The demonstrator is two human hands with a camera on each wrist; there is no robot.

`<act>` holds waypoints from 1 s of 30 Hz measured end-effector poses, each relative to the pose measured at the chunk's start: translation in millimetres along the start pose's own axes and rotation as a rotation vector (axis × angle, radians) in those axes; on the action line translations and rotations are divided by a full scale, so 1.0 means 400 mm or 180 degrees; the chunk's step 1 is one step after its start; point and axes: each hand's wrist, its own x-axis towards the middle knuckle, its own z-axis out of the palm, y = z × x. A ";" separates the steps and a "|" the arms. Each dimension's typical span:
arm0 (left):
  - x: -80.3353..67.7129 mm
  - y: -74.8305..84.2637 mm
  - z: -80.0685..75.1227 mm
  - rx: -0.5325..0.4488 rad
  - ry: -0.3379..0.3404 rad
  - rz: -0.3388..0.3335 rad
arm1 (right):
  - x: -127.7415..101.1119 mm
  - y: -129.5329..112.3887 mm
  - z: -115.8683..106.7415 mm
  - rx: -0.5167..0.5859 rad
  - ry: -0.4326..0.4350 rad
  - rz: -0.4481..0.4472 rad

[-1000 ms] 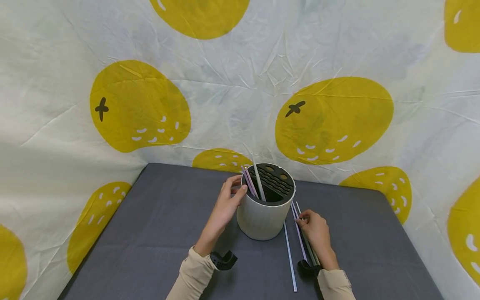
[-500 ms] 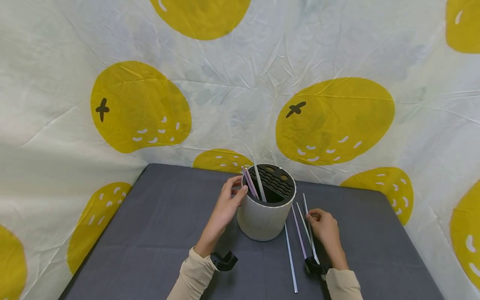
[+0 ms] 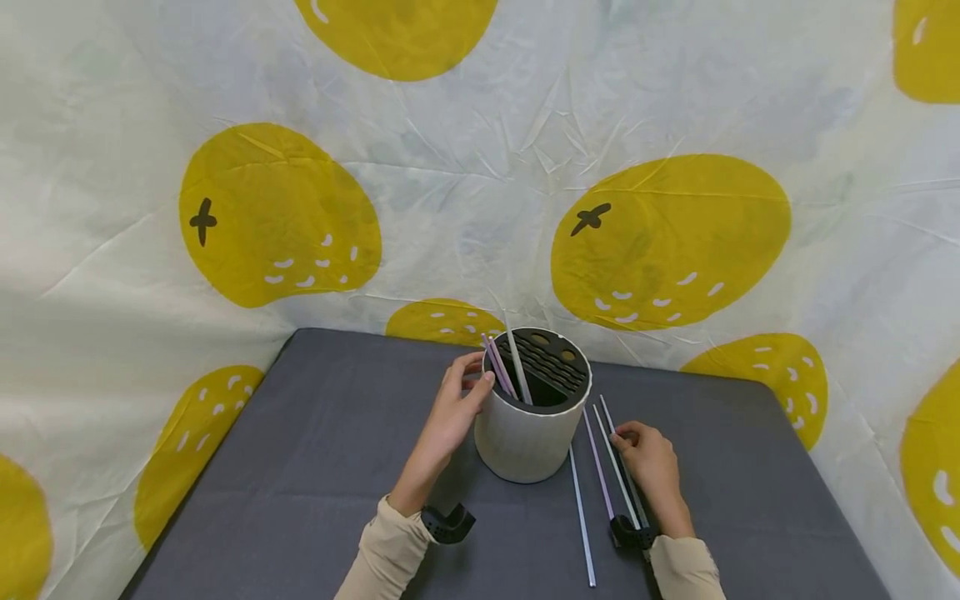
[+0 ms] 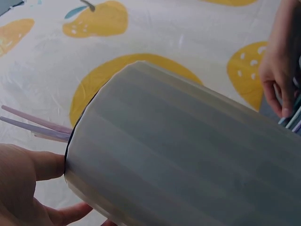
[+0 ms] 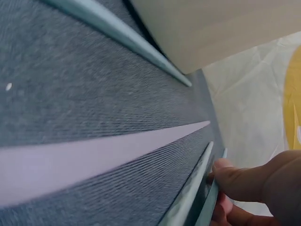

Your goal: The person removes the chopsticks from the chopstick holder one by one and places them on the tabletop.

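A left hand [image 3: 455, 390] clasps the holder [image 3: 521, 442] as the right hand [image 3: 651, 468] pinches the rightmost stick [image 3: 606, 410] — apparently a pick-up, the next move calling for a clean lift.

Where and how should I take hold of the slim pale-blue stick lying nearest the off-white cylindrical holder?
Probably pinch the slim pale-blue stick across its width, on the near side of its middle, coming from above. It lies flat on the dark grey table, its far end close to the off-white cylindrical holder, while that near part has bare table either side.
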 end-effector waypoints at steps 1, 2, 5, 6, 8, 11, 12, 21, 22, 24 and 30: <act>0.000 -0.002 0.000 -0.0004 0.0006 0.0003 | 0.000 0.000 0.002 0.0002 0.0009 -0.0004; 0.000 -0.003 0.000 -0.0007 0.0013 0.0005 | 0.001 0.000 0.004 0.0004 0.0019 -0.0011; 0.000 -0.004 0.001 -0.0006 0.0021 0.0013 | 0.001 0.002 0.008 0.0004 0.0042 -0.0011; 0.000 -0.004 0.001 -0.0002 0.0023 0.0011 | 0.001 0.003 0.010 0.0006 0.0052 -0.0007; 0.001 -0.003 0.001 0.0007 0.0027 0.0013 | 0.001 0.003 0.010 0.0002 0.0083 -0.0017; 0.001 -0.002 0.002 0.0007 0.0025 0.0006 | 0.002 -0.001 0.009 0.0012 0.0134 -0.0018; 0.001 -0.002 0.001 0.0004 0.0022 0.0005 | 0.001 -0.003 0.008 0.0018 0.0177 -0.0019; -0.001 -0.004 -0.002 -0.0034 0.0007 -0.0011 | -0.018 -0.065 0.000 0.0891 0.0570 -0.0630; -0.001 -0.004 -0.002 -0.0035 -0.0002 -0.0011 | -0.023 -0.075 -0.004 0.1011 0.0565 -0.0720; -0.001 -0.004 -0.001 -0.0035 -0.0017 -0.0024 | -0.035 -0.093 -0.012 0.1245 0.0514 -0.0943; 0.002 -0.005 0.004 -0.0047 0.0004 -0.0012 | -0.073 -0.148 -0.040 0.1574 0.0353 -0.1523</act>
